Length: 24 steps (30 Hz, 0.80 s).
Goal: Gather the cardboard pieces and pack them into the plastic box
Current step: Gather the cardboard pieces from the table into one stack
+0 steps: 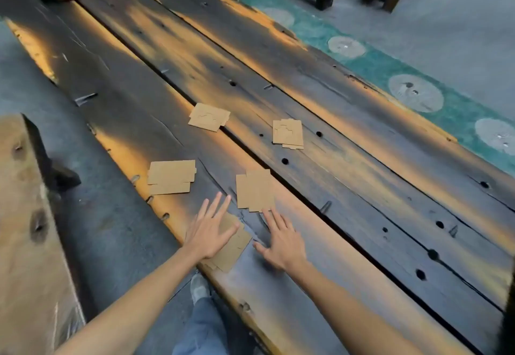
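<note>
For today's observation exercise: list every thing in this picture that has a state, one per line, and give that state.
Left hand: open, flat on the nearest cardboard stack.
Right hand: open, flat on the table, fingertips at the middle stack.
Left stack: lying flat, untouched.
Far left stack: flat, untouched.
Far right stack: flat, untouched.
Plastic box: not in view.

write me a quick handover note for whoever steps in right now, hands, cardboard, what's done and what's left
Left hand: open, pressed flat on the nearest cardboard stack at the table's near edge.
Right hand: open, flat on the wood, fingertips at the edge of the middle stack.
Other stacks: one to the left, two farther out.
Done: nothing packed; no plastic box in view.
Left: gather all five stacks, find the box, pack them.
</note>
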Motion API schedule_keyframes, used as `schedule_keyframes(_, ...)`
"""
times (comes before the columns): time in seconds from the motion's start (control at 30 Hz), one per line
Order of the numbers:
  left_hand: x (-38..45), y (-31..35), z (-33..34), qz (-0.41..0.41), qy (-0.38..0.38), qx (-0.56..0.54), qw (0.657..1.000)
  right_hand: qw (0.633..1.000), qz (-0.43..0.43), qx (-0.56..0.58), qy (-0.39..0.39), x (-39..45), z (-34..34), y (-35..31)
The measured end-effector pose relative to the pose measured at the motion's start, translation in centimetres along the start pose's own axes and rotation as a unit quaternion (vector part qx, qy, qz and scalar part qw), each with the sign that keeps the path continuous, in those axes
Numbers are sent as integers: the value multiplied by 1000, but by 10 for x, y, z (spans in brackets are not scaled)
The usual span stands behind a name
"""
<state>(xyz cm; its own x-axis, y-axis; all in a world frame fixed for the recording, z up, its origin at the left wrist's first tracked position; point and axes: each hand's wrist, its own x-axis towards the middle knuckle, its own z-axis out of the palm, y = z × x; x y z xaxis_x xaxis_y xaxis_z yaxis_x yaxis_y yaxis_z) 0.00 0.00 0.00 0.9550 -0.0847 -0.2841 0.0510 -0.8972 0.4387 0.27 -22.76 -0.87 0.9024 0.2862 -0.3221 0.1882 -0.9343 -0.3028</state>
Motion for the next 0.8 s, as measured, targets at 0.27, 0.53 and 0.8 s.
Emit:
schedule_keyframes(0.27, 16, -39, 23, -82, -64, -24, 994, 995, 66, 63, -50, 2, 47, -33)
schedule_keyframes(0.53, 14, -51, 37, -124, -56, -71, 988, 994, 78, 44, -57, 1, 70, -54)
schedule_keyframes(0.8, 16, -53, 38, -146, -71, -221, 962, 995, 74, 69, -20, -1, 81, -60)
